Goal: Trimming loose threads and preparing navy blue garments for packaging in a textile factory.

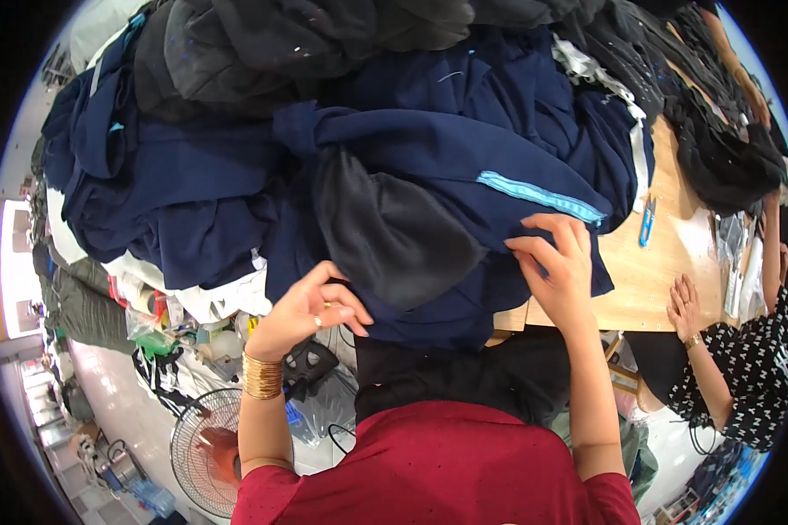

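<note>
A navy garment (429,144) lies spread over the table in front of me, with a light blue tape strip (543,198) along its right side. Shiny black lining (403,236) shows at its middle. My left hand (311,311), with gold bangles at the wrist, is at the lining's lower left edge. Its fingers are bent and apart, and I see nothing held in them. Over the navy cloth just below the tape strip is my right hand (556,262), fingers curved and spread, nothing visible between them.
Black cloth (315,52) is heaped at the back, more navy cloth (184,175) at left. Blue thread snips (648,221) lie on the wooden tabletop (683,245) at right. Another person's hand (685,306) rests on the table edge. A fan (206,451) stands at lower left.
</note>
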